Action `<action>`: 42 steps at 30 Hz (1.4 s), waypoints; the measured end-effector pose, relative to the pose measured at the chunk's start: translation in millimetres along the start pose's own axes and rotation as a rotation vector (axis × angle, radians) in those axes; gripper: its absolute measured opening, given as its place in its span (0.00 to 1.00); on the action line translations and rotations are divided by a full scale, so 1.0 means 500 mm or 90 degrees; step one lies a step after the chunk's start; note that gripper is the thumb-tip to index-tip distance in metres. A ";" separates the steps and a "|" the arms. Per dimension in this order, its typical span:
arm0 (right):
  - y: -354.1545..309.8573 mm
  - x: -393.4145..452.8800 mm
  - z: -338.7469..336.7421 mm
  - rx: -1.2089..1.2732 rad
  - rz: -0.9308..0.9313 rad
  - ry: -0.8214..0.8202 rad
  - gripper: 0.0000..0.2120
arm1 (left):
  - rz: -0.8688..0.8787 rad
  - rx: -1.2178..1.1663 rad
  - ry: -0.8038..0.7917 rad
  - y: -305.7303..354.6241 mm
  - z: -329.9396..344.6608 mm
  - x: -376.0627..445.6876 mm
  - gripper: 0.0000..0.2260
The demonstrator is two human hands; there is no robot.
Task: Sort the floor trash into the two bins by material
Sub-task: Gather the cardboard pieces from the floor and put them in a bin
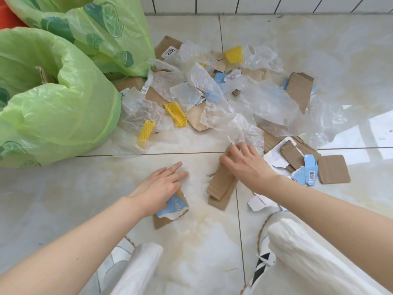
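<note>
Item 1: your left hand [160, 184], fingers straight and close together, lies flat on a torn cardboard piece with a pale blue printed face [172, 207]; white lettering shows on the blue but cannot be read.

Item 2: your right hand [246, 162], fingers curled down, rests on the top end of a folded brown cardboard strip [222, 188] and touches the edge of a crumpled clear plastic sheet [244, 128]; whether the fingers pinch either one cannot be told.

Item 3: the trash pile [223, 92], ahead of both hands on the tiled floor [63, 199]. Contents: clear plastic film, brown cardboard scraps, yellow foam netting pieces [175, 113], blue-and-white card fragments.

Item 4: readable marks. A white label on the far cardboard flap [168, 46] carries dark characters, upside down and not legible. A barcode label [311, 176] sits on a blue scrap beside your right wrist. A small barcode sticker [123, 94] lies near the front bin.

Item 5: two bins lined with green lemon-print bags, left of the pile: the near bin [53, 103], cardboard showing inside, and the far bin [102, 33] behind it. Plastic film touches the near bin's base.

Item 6: your white trouser knees [308, 252] and shoes [263, 262] at the bottom.
</note>
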State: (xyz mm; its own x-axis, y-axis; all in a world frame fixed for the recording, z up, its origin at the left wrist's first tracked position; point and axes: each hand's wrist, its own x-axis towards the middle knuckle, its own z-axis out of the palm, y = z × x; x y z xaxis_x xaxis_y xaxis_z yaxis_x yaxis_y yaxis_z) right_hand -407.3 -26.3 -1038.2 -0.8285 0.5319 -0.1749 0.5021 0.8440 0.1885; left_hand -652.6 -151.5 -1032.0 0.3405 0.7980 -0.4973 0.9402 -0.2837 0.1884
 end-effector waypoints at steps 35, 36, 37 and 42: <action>0.208 -0.264 -0.044 0.534 0.354 -0.163 0.24 | -0.303 -0.722 -0.024 0.142 -0.100 0.130 0.10; 0.207 -0.268 -0.032 0.508 0.335 -0.171 0.23 | -0.311 -0.659 -0.001 0.156 -0.087 0.144 0.14; 0.206 -0.270 -0.019 0.489 0.323 -0.175 0.23 | -0.314 -0.583 0.015 0.171 -0.075 0.156 0.17; 0.191 -0.278 0.048 0.329 0.313 -0.182 0.28 | -0.182 -0.313 0.048 0.228 -0.033 0.167 0.22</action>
State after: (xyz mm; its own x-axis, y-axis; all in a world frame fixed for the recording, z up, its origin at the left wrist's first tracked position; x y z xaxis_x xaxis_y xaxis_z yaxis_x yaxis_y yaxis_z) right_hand -238.4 -18.1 -1019.2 -0.4185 0.7920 -0.4445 0.9067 0.3927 -0.1541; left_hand -517.1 -108.5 -1038.2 0.0539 0.8477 -0.5278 0.8741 0.2155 0.4353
